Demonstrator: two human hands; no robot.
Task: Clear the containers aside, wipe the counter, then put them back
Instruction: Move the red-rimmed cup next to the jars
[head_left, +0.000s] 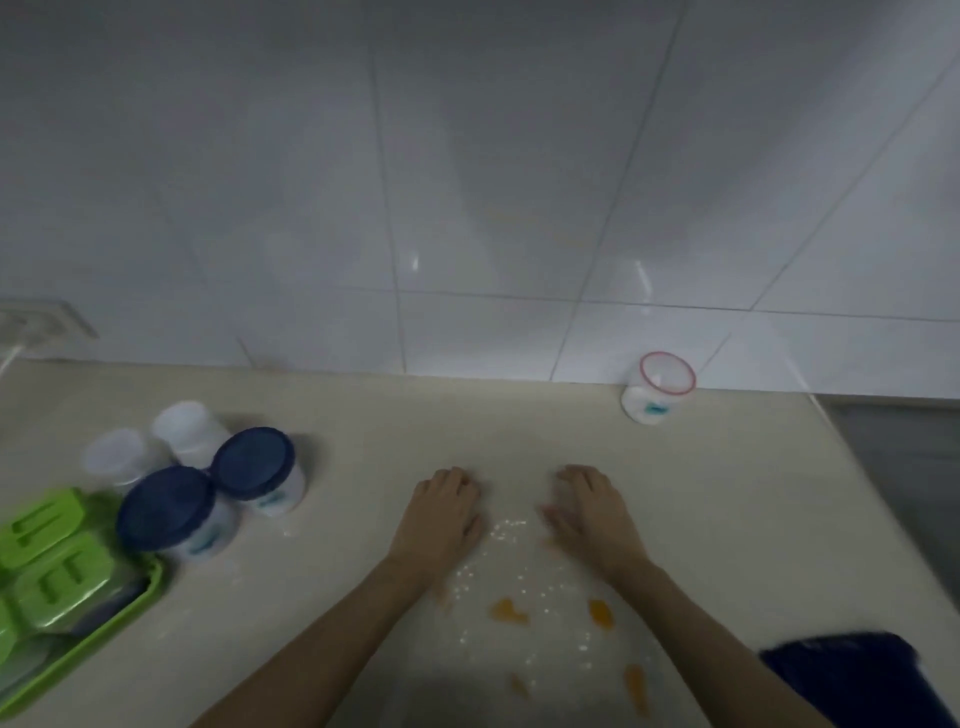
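Counter (675, 493): matt beige, stone-like, smooth. Wall tiles (493, 182): glossy white ceramic. Blue-lidded containers (260, 473): translucent plastic, smooth lids. Tray (130, 608): glossy green plastic. Red-rimmed cup (658, 389): clear plastic. Cloth (857, 675): dark blue fabric.

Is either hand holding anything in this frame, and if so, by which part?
Nothing is held. The left hand and right hand lie palm-down on the counter, beside the spill.

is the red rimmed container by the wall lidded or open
Open: the red-rimmed container shows a bare rim and its inside, with no lid on it.
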